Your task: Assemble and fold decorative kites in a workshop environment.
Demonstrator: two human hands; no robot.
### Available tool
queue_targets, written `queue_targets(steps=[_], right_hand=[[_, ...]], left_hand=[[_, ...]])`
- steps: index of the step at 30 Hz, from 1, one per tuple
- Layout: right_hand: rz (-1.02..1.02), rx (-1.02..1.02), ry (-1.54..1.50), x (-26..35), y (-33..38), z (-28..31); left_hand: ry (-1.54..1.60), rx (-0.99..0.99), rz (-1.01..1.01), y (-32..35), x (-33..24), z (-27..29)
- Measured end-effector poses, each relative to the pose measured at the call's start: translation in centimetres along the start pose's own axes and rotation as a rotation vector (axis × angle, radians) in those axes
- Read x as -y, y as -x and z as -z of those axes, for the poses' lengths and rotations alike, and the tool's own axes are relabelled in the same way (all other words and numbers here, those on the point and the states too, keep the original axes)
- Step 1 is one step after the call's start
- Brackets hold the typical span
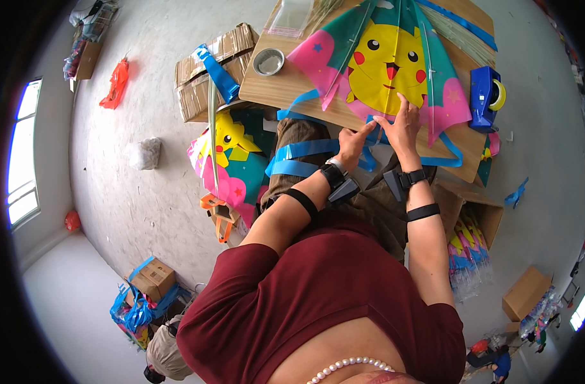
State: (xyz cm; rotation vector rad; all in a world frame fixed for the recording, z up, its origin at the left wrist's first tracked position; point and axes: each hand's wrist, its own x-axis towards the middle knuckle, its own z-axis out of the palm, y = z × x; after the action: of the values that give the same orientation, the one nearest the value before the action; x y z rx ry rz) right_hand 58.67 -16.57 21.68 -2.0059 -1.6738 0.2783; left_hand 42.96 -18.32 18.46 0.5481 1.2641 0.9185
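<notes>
A kite [393, 63] with a yellow cartoon face on green and pink lies on the wooden table [286, 84], thin rods along it. At its lower edge my left hand [352, 144] has thumb and forefinger closed on a blue ribbon [369, 157], which hangs toward my lap. My right hand [404, 130] is beside it, thumb and forefinger spread, the thumb tip near the same piece of ribbon and a fingertip on the kite's yellow part. More blue ribbon [299, 150] loops across my legs.
A blue tape dispenser [482, 99] stands at the table's right edge, and a round metal tin [269, 62] at the left. Thin sticks [456, 32] lie along the back. Cardboard boxes [219, 54] flank the table; another kite [232, 144] hangs at the left.
</notes>
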Motion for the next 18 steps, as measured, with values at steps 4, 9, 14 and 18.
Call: queue_targets(steps=[4,9,14,18], right_hand=[[-0.030,-0.042,-0.009,-0.2,-0.2,-0.7],[-0.045,-0.090,-0.030,-1.5,-1.4,-1.8],[-0.114,-0.036,-0.049,-0.9,-2.0,-1.2],[-0.097,0.029,0.183,0.9,-0.5,-0.1]], left_hand=[[-0.030,0.012,0.034,0.0,-0.3,0.1],[-0.066,0.060,0.123,0.2,-0.8,0.5],[-0.026,-0.026,0.026,0.4,-0.9,-0.3],[-0.007,0.016,0.089,0.5,-1.0,0.0]])
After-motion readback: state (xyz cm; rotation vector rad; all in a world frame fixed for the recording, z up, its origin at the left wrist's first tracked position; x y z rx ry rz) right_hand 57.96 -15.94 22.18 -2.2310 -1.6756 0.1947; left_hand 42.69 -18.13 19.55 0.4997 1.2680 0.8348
